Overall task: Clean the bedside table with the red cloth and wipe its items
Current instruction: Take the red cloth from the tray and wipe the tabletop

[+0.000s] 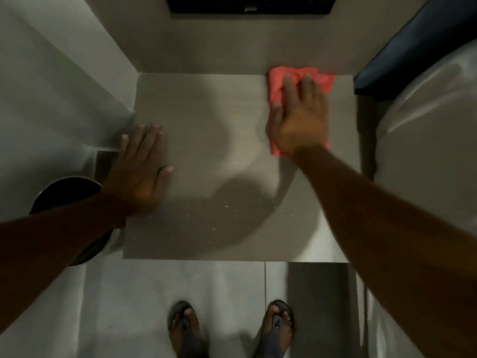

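Observation:
The grey top of the bedside table (211,120) fills the middle of the head view, with no items standing on it. My right hand (299,120) lies flat on the red cloth (277,81), pressing it onto the table's far right corner. The cloth shows beyond my fingertips and below my wrist. My left hand (143,164) rests flat, fingers together, on the table's left edge and holds nothing. Small pale crumbs (227,206) are scattered over the near part of the top.
A round dark bin with a metal rim (65,189) stands on the floor left of the table, partly under my left forearm. A white pillow (426,151) and dark blue headboard (413,47) lie at the right. My sandalled feet (229,326) stand on pale floor tiles.

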Demonstrator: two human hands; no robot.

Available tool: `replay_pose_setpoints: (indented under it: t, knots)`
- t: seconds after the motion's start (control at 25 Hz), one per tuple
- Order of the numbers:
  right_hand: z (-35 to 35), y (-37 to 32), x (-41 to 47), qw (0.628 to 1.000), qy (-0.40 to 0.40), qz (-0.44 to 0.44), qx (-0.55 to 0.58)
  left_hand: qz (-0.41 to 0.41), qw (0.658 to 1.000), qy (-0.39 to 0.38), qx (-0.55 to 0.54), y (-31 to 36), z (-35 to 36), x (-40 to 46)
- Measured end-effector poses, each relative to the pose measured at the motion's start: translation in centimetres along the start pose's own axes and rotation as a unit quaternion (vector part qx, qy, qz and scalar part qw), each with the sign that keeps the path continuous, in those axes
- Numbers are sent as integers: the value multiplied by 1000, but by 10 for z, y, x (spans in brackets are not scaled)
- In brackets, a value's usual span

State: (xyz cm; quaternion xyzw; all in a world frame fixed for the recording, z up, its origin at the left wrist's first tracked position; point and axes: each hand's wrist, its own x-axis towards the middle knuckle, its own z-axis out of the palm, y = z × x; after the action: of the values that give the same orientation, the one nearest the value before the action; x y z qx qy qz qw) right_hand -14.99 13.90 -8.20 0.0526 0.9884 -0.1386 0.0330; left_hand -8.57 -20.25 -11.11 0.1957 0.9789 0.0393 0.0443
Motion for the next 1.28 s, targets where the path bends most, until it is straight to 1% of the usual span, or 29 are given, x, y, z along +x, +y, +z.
replay_pose_setpoints:
  t: [0.04,0.12,0.16,0.2,0.24,0.28,0.32,0.36,0.4,0.48,0.56,0.6,0.64,0.72,0.76,0.8,0.84,0.88,0.92,0.96,1.04,1.12,1.2,1.24,1.28]
  knots:
    - [16,-29,-22,998,10,-69,-7,11,1000,-1,5,0,-1,2]
    - [36,-64,-121,981,-11,-195,23,30,999,-19,26,2,-3,6]
    - [39,-58,-176,976,-30,-213,41,34,998,-31,35,2,-4,7]
    - [32,-40,-220,978,-52,-195,49,36,998,-36,44,3,-5,6]
    - [21,-12,-240,984,-65,-164,30,38,998,-29,50,4,-6,7]
    - [9,18,-238,988,-81,-126,22,35,998,-20,50,5,-5,7]
    - [3,46,-218,993,-82,-84,7,36,998,-17,46,6,-5,7]
    - [-5,64,-183,996,-71,-49,-15,41,998,-19,39,6,-4,7]
    - [-9,69,-138,998,-36,-22,-35,43,998,-22,33,5,-6,6]
    - [-10,48,-38,999,14,25,-25,44,998,-12,40,5,-7,5]
    - [4,5,11,998,22,52,-1,44,998,-16,40,6,-6,7]
    - [16,-21,6,999,20,28,4,41,998,-19,35,6,-6,7]
    - [26,-48,-16,999,21,-25,14,43,998,-20,34,6,-6,6]
    - [44,-81,-96,982,9,-180,45,49,998,-10,38,7,-9,5]
    - [47,-78,-141,972,-7,-228,62,53,998,-5,42,6,-10,7]
    - [42,-60,-179,970,-23,-232,67,58,997,-6,41,5,-10,8]
    - [36,-29,-207,977,-26,-202,57,59,997,-8,38,5,-10,9]
    - [27,6,-221,989,-20,-144,34,57,998,-5,35,6,-10,9]
    - [13,39,-218,997,-20,-68,17,50,998,4,33,7,-9,9]
    - [0,64,-201,1000,-10,5,2,46,998,11,32,6,-8,9]
    - [-12,91,-137,993,45,99,-38,60,998,1,33,2,-7,7]
    - [-15,81,-45,989,65,128,-18,66,997,8,36,4,-8,7]
    - [-2,41,13,991,55,119,-2,58,998,12,35,5,-7,9]
    - [8,15,19,995,44,89,2,54,998,4,31,6,-5,10]
    - [20,-19,10,999,35,33,6,50,998,-2,27,5,-4,9]
